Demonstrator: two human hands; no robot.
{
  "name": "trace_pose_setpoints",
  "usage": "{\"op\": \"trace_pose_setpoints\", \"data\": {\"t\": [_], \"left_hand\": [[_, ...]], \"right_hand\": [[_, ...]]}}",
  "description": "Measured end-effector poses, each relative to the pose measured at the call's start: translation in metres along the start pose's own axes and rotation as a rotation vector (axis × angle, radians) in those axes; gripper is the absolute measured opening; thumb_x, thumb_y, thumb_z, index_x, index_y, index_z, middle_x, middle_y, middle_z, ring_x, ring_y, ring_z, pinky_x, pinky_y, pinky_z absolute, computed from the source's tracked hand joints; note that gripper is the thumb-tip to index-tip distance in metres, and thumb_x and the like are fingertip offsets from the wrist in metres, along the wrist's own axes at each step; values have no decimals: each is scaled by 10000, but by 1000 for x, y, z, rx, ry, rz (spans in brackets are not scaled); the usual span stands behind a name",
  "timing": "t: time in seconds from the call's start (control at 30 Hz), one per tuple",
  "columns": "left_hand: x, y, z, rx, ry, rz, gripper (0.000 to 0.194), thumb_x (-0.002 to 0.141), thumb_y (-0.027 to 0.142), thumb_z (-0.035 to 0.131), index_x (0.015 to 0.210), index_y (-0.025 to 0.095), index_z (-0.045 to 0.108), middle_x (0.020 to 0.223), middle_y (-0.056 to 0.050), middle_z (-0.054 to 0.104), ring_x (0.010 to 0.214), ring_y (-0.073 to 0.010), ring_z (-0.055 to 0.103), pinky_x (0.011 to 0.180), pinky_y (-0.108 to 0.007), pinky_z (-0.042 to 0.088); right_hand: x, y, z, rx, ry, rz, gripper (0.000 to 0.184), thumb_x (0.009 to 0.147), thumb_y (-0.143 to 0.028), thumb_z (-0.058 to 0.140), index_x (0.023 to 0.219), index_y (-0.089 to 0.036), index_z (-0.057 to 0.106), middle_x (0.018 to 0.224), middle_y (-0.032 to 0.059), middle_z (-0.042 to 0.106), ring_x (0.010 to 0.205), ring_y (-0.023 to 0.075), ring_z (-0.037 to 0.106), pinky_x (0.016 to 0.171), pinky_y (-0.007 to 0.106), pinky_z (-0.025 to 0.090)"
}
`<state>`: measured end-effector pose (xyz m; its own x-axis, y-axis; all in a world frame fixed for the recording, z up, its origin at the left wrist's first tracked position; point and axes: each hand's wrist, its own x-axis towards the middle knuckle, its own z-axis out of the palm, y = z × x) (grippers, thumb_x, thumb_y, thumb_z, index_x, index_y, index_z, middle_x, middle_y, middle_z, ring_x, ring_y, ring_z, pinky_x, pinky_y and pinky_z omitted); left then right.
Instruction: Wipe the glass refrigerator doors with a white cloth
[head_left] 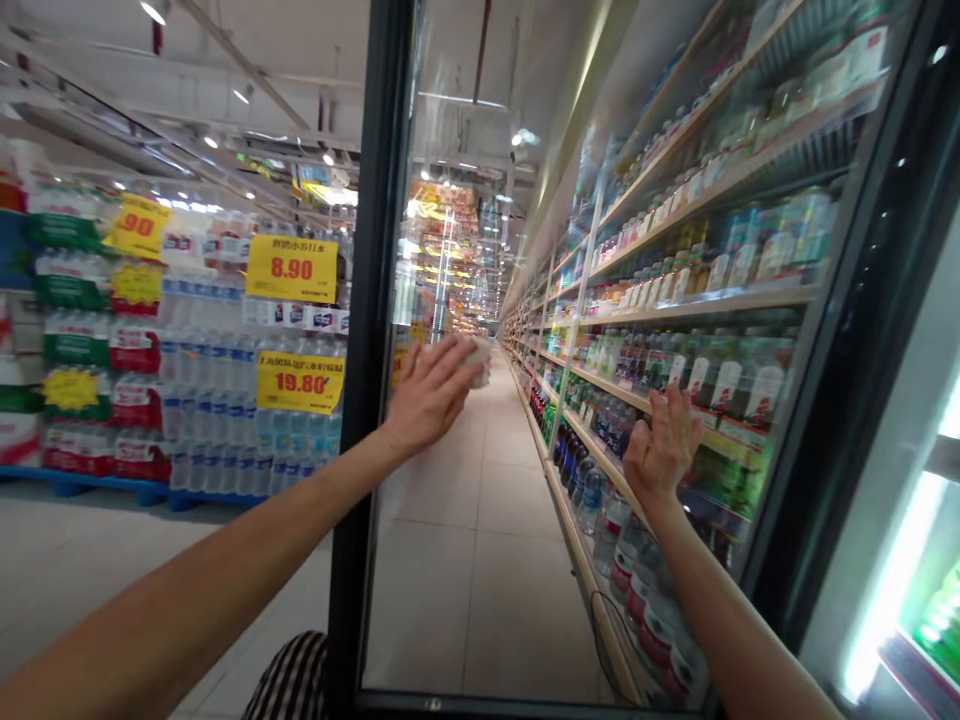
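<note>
A clear glass door (427,610) with a black frame stands swung out in front of me. My left hand (435,392) lies against the left part of the pane, fingers stretched over a small whitish cloth (478,362) that shows past the fingertips. The cloth is blurred and mostly covered by the hand. On the right part of the pane is my right hand (666,440), palm forward with fingers raised and apart, holding nothing. It appears to touch the glass. Bottle shelves (705,300) show in the pane behind this hand.
Stacked packs of bottled water (214,400) stand on blue pallets (71,483) to the left, with yellow price signs (292,268). Right of the door, a lit cooler (896,590) holds green bottles. Striped cloth (289,680) over my leg shows beside the door's lower left corner.
</note>
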<state>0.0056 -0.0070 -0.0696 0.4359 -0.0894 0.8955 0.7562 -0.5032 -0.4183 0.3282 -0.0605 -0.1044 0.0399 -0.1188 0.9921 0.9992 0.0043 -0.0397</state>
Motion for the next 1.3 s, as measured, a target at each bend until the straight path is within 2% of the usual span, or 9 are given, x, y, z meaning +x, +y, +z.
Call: {"op": "trace_pose_setpoints", "data": {"t": [0.1,0.27,0.47,0.7,0.87,0.93,1.17,1.23,1.3], "left_hand": [[-2,9,1,12,17,-23,402,845,220,432,1245,246,445,1353,-33,426,1327,-192,236,1094,-455,152],[-28,31,7,-43,-184,653,410,852,280,418,1261,290,417,1371,35,399,1328,-126,224,1116,-380,141],[26,2,5,44,87,-57,391,851,230,424,1239,265,449,1335,-14,451,1304,-186,287,1092,-453,159],[7,41,8,-4,-97,597,371,868,250,388,1234,254,451,1369,27,405,1316,-156,254,1116,-404,103],[38,23,7,45,42,48,395,851,222,433,1243,265,439,1356,-4,424,1309,-187,275,1098,-446,141],[36,21,7,37,6,81,402,852,211,424,1249,275,434,1362,9,415,1312,-190,270,1099,-443,143],[-4,29,7,16,-145,656,400,866,252,397,1266,251,413,1402,26,350,1340,-160,193,1118,-405,127],[12,14,4,32,-64,511,389,869,234,396,1257,249,420,1377,13,393,1341,-155,186,1120,-411,113],[34,0,1,70,23,165,377,868,224,403,1244,247,433,1359,-9,420,1338,-171,199,1117,-434,103]], "right_hand": [[0,1,0,3,-7,-10,470,823,-279,365,1279,-181,424,1353,122,422,1304,240,304,1043,483,222],[1,0,-2,6,-13,-4,502,819,-250,361,1317,-180,363,1347,125,429,1303,234,305,1047,481,222],[2,-2,-3,4,-12,11,532,809,-236,353,1336,-170,329,1340,137,435,1295,248,321,1037,498,239],[1,-1,-5,2,23,-5,597,807,-243,400,1376,-173,233,1378,160,373,1299,253,311,1039,502,239],[0,-1,-4,-24,12,14,623,803,-239,399,1388,-182,193,1393,166,346,1303,264,300,1027,525,241],[1,-1,-4,-30,-6,10,633,795,-229,399,1390,-184,186,1400,164,334,1307,267,292,1026,528,239],[1,-2,-1,-35,-12,19,632,796,-221,390,1390,-184,179,1408,164,316,1311,263,280,1024,533,227],[1,-2,0,-33,-13,16,628,798,-226,387,1389,-181,182,1410,164,312,1310,264,280,1023,538,225],[0,-1,-1,-35,-23,24,629,798,-228,383,1391,-180,179,1419,164,293,1316,266,265,1024,542,222]]}}
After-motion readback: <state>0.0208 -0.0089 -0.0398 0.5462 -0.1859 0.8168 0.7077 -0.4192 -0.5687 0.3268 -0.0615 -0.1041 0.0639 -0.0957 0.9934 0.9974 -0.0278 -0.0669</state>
